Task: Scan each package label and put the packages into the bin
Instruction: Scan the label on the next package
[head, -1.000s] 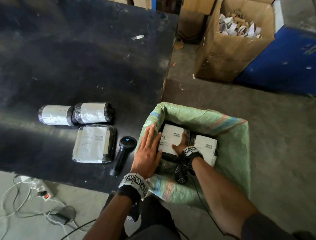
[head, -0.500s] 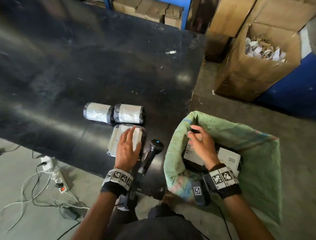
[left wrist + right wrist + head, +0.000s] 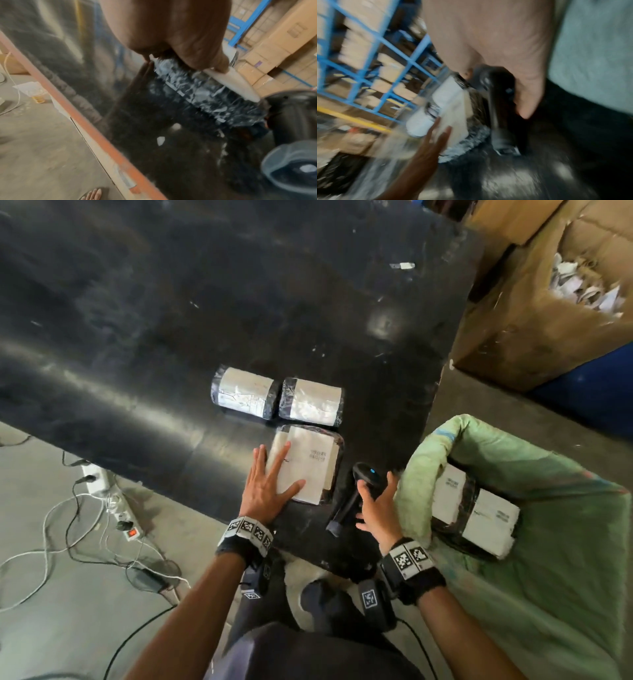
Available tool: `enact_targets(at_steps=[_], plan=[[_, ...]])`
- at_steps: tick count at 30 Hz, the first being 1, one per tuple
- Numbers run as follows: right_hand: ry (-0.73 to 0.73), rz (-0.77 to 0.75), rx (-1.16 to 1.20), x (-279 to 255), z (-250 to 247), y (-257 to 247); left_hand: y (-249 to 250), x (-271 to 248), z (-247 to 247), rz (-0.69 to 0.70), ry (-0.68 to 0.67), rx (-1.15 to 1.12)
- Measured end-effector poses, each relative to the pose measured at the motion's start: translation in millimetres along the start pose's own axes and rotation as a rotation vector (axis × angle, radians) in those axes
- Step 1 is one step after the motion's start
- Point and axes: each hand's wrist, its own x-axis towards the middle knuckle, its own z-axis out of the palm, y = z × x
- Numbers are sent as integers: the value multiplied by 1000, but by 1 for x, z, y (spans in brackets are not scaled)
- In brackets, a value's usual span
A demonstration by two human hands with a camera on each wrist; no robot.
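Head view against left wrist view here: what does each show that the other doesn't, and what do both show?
Head only: two rolled packages on the black table, two more packages inside the green sack, and the right hand closing on the scanner. Left wrist only: the table's orange edge and a sandalled foot below. Both: the left hand lying flat on the flat package.

Three packages [image 3: 306, 463] lie on the worktop [image 3: 137, 337] by the left hand [image 3: 265, 491]. Two packages [image 3: 479, 508] sit in the bin [image 3: 565, 594]. One scanner [image 3: 356, 494] lies by the right hand [image 3: 376, 508].
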Motion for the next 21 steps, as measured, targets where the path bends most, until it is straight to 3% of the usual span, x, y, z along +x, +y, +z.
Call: enact_targets(at_steps=[2, 4, 10, 16, 19, 21], plan=[[84, -100, -6, 18, 9, 18, -7, 2, -1, -1, -12, -31], [76, -128, 68, 33, 17, 32, -13, 2, -2, 17, 6, -39], [107, -81, 192, 17, 36, 20, -22, 2, 3, 46, 38, -84], [85, -4, 327, 12, 33, 12, 9, -10, -1, 55, 98, -224], [80, -10, 309, 6, 29, 10, 34, -15, 0, 80, 115, -218], [97, -26, 213, 8, 26, 15, 55, -17, 4, 20, 94, -158]])
